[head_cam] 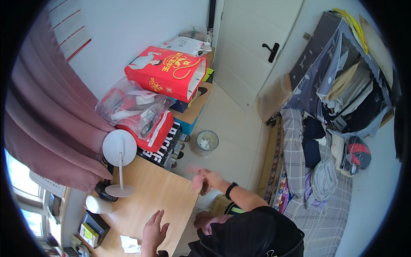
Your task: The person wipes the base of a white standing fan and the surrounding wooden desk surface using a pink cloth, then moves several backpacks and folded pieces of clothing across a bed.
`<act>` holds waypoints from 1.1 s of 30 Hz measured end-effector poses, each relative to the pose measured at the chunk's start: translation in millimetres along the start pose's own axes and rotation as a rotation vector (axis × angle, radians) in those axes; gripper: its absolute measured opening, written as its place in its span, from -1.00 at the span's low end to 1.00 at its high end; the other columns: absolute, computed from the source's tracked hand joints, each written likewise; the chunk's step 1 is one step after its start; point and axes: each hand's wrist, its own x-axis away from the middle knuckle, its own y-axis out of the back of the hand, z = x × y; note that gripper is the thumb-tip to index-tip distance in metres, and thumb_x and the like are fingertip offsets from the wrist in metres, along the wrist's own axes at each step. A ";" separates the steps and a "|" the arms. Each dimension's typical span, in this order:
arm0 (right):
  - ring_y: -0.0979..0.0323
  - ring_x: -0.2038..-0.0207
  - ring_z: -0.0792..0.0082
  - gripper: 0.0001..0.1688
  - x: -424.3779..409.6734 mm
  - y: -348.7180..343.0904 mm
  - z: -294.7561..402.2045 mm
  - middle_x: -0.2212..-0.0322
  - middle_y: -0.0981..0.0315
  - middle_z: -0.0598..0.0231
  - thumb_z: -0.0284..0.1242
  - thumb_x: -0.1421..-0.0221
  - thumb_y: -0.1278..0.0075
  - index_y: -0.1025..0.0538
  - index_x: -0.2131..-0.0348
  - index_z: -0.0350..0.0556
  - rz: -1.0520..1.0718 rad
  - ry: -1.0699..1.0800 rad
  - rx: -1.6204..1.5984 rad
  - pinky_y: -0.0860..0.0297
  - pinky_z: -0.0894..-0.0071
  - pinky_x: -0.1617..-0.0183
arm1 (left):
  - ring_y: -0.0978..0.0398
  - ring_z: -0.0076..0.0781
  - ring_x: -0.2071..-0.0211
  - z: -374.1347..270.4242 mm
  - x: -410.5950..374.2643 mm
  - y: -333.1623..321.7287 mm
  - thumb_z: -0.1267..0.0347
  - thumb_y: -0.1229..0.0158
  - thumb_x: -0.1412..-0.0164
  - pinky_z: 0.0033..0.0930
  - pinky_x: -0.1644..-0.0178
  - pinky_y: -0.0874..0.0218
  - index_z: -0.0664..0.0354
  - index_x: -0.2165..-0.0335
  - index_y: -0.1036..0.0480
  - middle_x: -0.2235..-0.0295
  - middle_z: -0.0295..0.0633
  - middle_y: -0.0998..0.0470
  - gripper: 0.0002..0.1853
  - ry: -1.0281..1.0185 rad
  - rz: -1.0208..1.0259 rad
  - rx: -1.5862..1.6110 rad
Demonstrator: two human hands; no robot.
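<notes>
My right hand [210,181], with a black band at the wrist, is closed on a pink cloth [197,181] by the right edge of the wooden desk [160,186]. Motion blurs the cloth, and its lower part is partly hidden by the fingers. Over the near part of the desk, my left hand [154,229] holds nothing, its thumb spread from the fingers. A crumpled white tissue [130,244] lies on the desk just left of that hand. Farther back stand a white desk lamp [120,173] and a white cylindrical container [98,204].
A dark box [93,226] sits by the window side. Beyond the desk, a red paper bag [165,72] and a red plastic-covered bundle [157,135] are stacked on boxes. A waste bin [207,143] with crumpled paper stands on the floor. To the right is a bed [327,229].
</notes>
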 end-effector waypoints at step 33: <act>-0.38 0.02 0.33 -0.64 91.5 159.8 -20.9 0.11 -0.43 0.26 -0.51 -0.11 0.02 -0.41 0.05 -0.11 -0.667 -0.197 -1.578 -0.32 0.29 -0.10 | -0.21 0.20 -0.13 28.0 -35.1 -10.9 0.36 -0.16 -0.14 -0.10 -0.13 -0.17 0.13 -0.20 -0.09 -0.18 0.18 -0.11 -0.31 0.006 -0.350 0.193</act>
